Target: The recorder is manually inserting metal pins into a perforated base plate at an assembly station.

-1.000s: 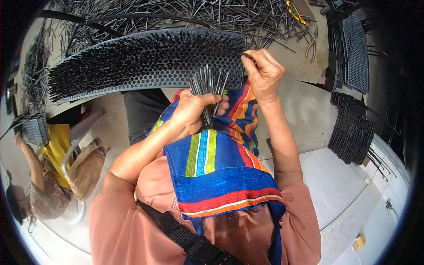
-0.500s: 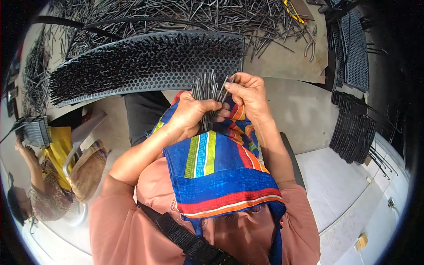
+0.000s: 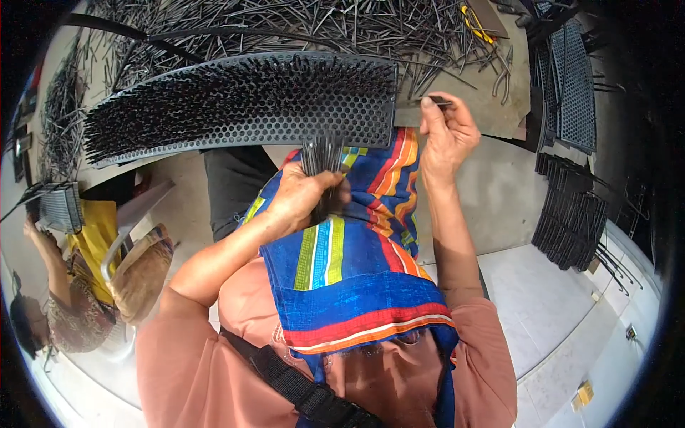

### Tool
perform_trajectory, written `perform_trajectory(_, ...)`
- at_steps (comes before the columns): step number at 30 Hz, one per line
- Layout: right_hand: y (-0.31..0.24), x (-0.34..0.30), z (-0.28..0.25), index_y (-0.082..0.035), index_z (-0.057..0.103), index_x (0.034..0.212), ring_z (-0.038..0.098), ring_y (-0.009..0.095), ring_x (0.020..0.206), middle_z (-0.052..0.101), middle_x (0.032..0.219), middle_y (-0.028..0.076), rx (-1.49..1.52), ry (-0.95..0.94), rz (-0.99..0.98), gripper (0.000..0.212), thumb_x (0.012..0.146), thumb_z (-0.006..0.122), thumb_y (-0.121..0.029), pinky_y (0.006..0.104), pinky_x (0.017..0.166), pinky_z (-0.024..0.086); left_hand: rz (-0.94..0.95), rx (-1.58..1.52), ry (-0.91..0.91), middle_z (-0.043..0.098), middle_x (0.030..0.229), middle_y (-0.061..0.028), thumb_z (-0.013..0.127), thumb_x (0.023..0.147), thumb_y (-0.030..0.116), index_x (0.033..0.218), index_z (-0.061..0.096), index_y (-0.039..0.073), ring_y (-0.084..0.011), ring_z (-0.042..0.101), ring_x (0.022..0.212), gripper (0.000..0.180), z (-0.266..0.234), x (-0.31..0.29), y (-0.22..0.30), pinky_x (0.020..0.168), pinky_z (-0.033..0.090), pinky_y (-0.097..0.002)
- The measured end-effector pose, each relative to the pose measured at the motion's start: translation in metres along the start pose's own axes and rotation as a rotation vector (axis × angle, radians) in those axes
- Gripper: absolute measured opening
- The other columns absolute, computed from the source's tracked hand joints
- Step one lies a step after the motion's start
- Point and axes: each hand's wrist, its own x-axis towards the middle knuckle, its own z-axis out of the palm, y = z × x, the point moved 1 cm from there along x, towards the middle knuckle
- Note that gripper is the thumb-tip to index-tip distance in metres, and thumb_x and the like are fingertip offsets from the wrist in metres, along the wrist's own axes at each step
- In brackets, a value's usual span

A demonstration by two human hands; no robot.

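My left hand (image 3: 300, 191) is closed around a bundle of thin black rods (image 3: 322, 155), held above my lap just in front of the perforated panel. The rods' tops reach up to the panel's near edge. My right hand (image 3: 449, 139) is raised to the right of the panel, its thumb and fingers pinching a thin dark rod (image 3: 439, 103); whether it is one or more I cannot tell. The long curved grey perforated panel (image 3: 364, 128) lies at the table's near edge. Dense black rods (image 3: 185, 107) stand in most of its holes, while holes along the near and right sides are bare.
Loose black rods (image 3: 285, 25) cover the table (image 3: 514, 118) behind the panel. Yellow-handled pliers (image 3: 474, 27) lie at the back right. More perforated panels (image 3: 573, 85) and a stack of dark bent pieces (image 3: 571, 214) are at right. Another person (image 3: 78, 314) sits at far left.
My right hand has moved away from the bundle, up and to the right, with a thin rod in its fingers. The bundle in my left hand has shifted slightly left and down and is gathered tighter.
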Motion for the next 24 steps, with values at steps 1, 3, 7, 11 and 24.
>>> perform_trajectory(1, 0.0, 0.003, 0.001, 0.002, 0.067, 0.091, 0.049, 0.004, 0.055, 0.06, 0.07, 0.0, -0.086, 0.0, -0.075, 0.01, 0.082, 0.07, 0.002, 0.0179, 0.049, 0.037, -0.016, 0.067, -0.055, 0.068, 0.08, -0.0122, 0.059, 0.086, 0.0, 0.092, 0.063, -0.001, -0.0208, 0.067, 0.066, 0.007, -0.004, -0.004, -0.005, 0.058, 0.056, -0.0345)
perform_trajectory(3, 0.008, 0.007, 0.003, 0.001, 0.068, 0.092, 0.048, 0.003, 0.056, 0.06, 0.072, -0.001, -0.095, -0.025, -0.1, 0.01, 0.082, 0.071, 0.002, 0.0175, 0.049, 0.038, 0.038, 0.247, -0.196, 0.068, 0.08, -0.0117, 0.058, 0.084, -0.001, 0.093, 0.063, -0.004, -0.0182, 0.066, 0.065, 0.011, -0.012, -0.01, -0.011, 0.061, 0.054, -0.0301)
perform_trajectory(7, 0.015, 0.009, 0.0, 0.0, 0.069, 0.09, 0.048, 0.002, 0.057, 0.059, 0.074, -0.002, -0.282, -0.067, -0.254, 0.01, 0.081, 0.072, 0.001, 0.017, 0.049, 0.038, 0.023, 0.242, -0.155, 0.069, 0.08, -0.0125, 0.057, 0.083, -0.004, 0.089, 0.064, -0.006, -0.0163, 0.065, 0.065, 0.009, -0.014, -0.02, -0.006, 0.062, 0.054, -0.028)
perform_trajectory(11, 0.011, 0.01, 0.004, 0.001, 0.069, 0.088, 0.046, 0.002, 0.057, 0.059, 0.075, -0.002, -0.347, -0.105, -0.303, 0.009, 0.079, 0.072, 0.003, 0.0172, 0.05, 0.036, 0.02, 0.104, -0.117, 0.067, 0.08, -0.0136, 0.054, 0.084, -0.007, 0.087, 0.063, -0.005, -0.0175, 0.063, 0.064, 0.009, -0.009, -0.018, 0.002, 0.063, 0.055, -0.0307)
perform_trajectory(24, 0.005, 0.004, 0.021, 0.002, 0.069, 0.085, 0.047, 0.005, 0.059, 0.059, 0.072, -0.002, -0.696, -0.249, -0.449, 0.008, 0.078, 0.072, 0.003, 0.0198, 0.051, 0.036, -0.026, -0.099, 0.014, 0.069, 0.081, -0.0147, 0.061, 0.083, -0.004, 0.088, 0.065, -0.005, -0.0194, 0.066, 0.064, 0.006, 0.0, -0.004, 0.016, 0.055, 0.055, -0.0285)
